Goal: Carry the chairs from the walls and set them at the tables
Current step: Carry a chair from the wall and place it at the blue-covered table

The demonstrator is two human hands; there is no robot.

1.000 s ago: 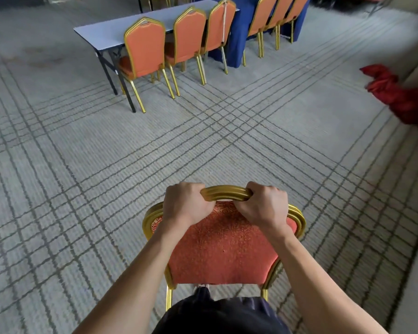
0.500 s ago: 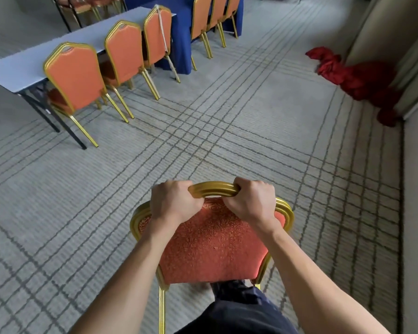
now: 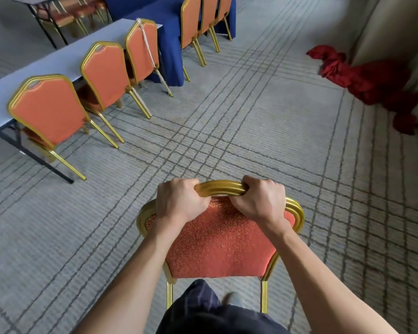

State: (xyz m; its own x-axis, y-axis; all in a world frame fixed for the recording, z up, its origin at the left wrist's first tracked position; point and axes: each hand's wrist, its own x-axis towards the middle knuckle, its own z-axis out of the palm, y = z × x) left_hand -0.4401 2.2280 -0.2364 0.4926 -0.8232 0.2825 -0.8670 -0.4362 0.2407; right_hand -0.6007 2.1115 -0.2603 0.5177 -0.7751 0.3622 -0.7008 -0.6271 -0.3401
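The fingers (image 3: 187, 183) of the left hand (image 3: 179, 201) are curling tightly over the gold top rail (image 3: 220, 188), pressed side by side, and the fingers of the right hand (image 3: 263, 201) are wrapping the same rail just beside them, thumbs tucking against the padding. Both hands are gripping the orange-red upholstered banquet chair with the gold metal frame (image 3: 222, 242), whose back is facing the person and sitting close in front of the dark trouser leg (image 3: 203, 297). Whether its legs are touching the grey lined carpet (image 3: 251, 116) cannot be told.

The chair is sitting out on open floor, well apart from both tables, so this carry is looking roughly midway: it needs bringing to a free place and setting down.

Counting outward: three matching chairs are standing at the pale grey folding table (image 3: 58, 61) on the left, the farthest one trailing a white cord (image 3: 150, 51). Three more are lining the blue-draped table (image 3: 171, 49) beyond. With the held one that is making seven. A third table at the top left is showing more chairs, too blurred to count. One heap of red cloth (image 3: 372, 78) is lying by the wall on the right. No chairs are showing along that wall.
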